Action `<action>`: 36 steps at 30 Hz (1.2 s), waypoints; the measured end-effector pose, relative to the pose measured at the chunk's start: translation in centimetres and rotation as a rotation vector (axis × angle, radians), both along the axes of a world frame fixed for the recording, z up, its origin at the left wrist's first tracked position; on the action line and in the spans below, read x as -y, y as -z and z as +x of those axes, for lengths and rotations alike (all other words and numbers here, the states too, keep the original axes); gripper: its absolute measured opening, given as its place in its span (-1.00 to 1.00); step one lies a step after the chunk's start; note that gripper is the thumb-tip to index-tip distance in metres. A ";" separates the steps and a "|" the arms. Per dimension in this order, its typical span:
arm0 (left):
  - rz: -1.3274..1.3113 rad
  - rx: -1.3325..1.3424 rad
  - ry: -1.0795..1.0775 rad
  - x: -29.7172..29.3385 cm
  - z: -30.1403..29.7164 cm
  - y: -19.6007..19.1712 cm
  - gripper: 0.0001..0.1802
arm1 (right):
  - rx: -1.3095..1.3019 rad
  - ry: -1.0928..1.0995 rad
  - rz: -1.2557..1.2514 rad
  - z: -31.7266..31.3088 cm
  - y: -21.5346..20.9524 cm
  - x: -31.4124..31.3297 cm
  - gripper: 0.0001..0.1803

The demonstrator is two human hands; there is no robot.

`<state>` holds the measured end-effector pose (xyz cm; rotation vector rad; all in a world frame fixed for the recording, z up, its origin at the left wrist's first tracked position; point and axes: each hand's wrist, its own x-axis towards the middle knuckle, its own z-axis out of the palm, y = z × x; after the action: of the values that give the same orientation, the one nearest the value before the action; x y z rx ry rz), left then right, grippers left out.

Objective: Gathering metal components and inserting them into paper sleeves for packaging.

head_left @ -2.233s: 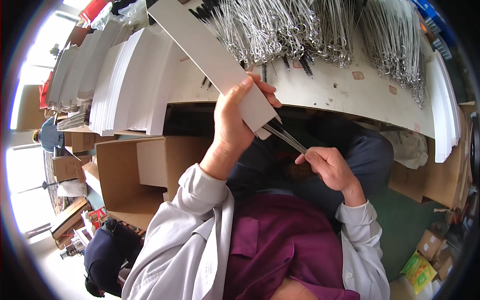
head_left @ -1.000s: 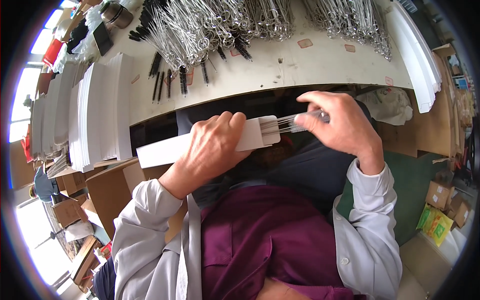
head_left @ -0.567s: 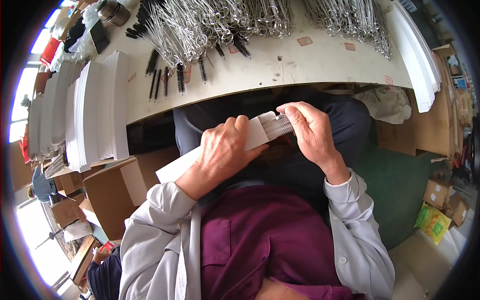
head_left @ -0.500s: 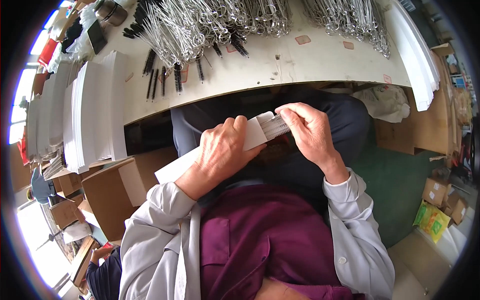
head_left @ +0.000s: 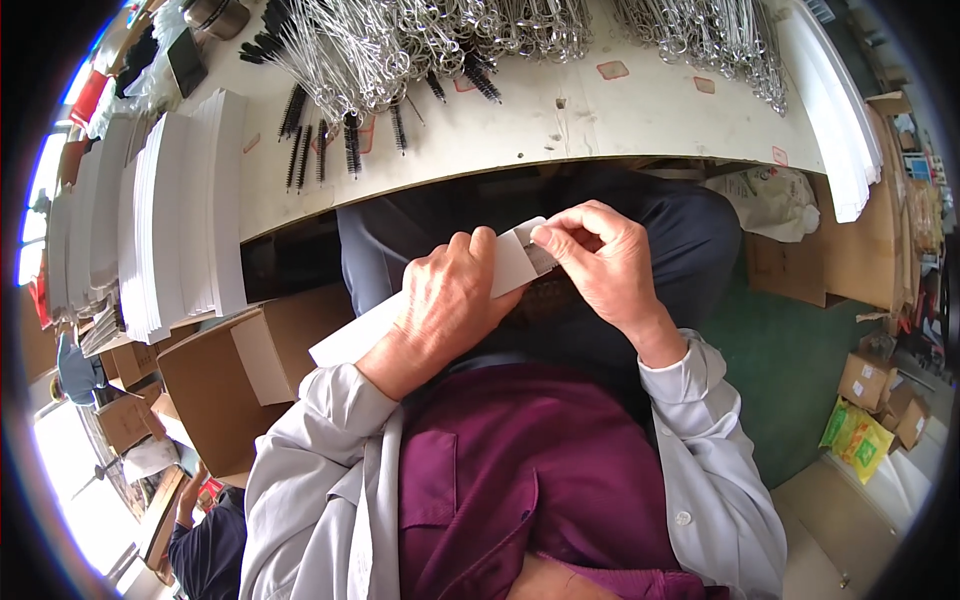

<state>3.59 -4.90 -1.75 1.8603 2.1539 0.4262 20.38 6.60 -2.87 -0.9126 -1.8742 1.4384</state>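
The person is sitting at the table (head_left: 600,120) and working over their lap, just below its near edge. The left hand (head_left: 450,310) is wrapping around a long white paper sleeve (head_left: 350,335), fingers curled over the top of it, gripping it firmly near its open end; the rest of the sleeve is sticking out past the wrist toward the person's left. The right hand (head_left: 600,265) is pinching at that open end with thumb and fingertips (head_left: 548,236), touching the paper right beside the left hand's fingers. Something dark and thin is showing at the mouth of the sleeve, but it is too small to tell what it is.

Beyond the hands, on the table, thin black brushes (head_left: 320,150) with wire handles are lying in a loose heap, and more tangled wire (head_left: 480,30) is spreading further back. Off to the left of the left hand, stacks of white paper sleeves (head_left: 180,220) are standing in rows. Below those, beside the left elbow, an open cardboard box (head_left: 220,390) is sitting on the floor.
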 end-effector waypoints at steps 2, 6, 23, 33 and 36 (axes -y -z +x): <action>0.029 -0.009 -0.001 0.2 -0.1 0.3 -0.42 | 0.010 -0.014 -0.016 0.0 0.1 0.1 -0.88; 0.006 0.005 -0.013 0.3 0.0 0.3 -0.42 | 0.037 -0.023 -0.012 0.1 -0.1 0.3 -0.86; 0.006 0.048 -0.061 0.1 0.3 0.5 -0.37 | -0.119 0.028 0.032 0.6 1.0 1.7 -0.71; -0.013 0.105 -0.078 0.2 0.3 1.0 -0.34 | 0.021 -0.038 0.415 0.4 1.3 3.8 -0.66; -0.005 0.116 -0.075 0.4 0.2 1.0 -0.36 | -0.054 -0.158 0.062 0.7 0.7 2.9 -0.72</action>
<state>3.80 -5.30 -2.71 1.7125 2.1499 0.5309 21.08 3.66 -3.53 -0.7027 -1.9753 1.4730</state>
